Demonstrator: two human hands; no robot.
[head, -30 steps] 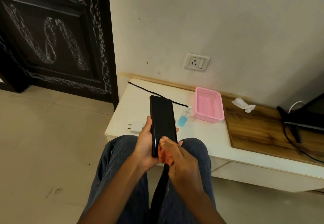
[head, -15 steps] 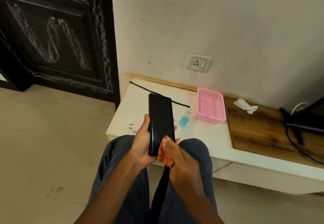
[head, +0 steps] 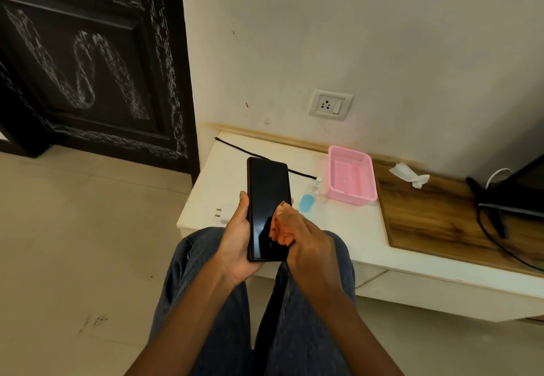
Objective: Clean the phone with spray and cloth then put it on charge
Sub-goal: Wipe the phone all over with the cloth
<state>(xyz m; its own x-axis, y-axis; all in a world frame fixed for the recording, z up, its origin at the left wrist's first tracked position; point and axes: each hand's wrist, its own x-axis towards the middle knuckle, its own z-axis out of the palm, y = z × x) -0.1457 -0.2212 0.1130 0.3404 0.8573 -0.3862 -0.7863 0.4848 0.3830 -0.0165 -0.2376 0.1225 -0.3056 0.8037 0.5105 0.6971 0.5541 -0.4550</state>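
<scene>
Phone (head: pixel 268 204): black, screen up, gripped in left hand (head: pixel 235 237) above the knees. Orange cloth (head: pixel 279 228): bunched in right hand (head: pixel 309 246), pressed on lower screen. Blue spray bottle (head: pixel 309 199), white charger (head: pixel 225 213): lying on desk (head: pixel 338 228).

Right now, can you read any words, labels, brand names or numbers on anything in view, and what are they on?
No readable text in this frame.
Phone: screen dark, nothing shown.
Spray bottle: no label can be made out.
White charger plug: any marking too small to read.
Wall socket: no lettering legible.
Dark door: white chalk-like scrawls, not legible as words.
</scene>
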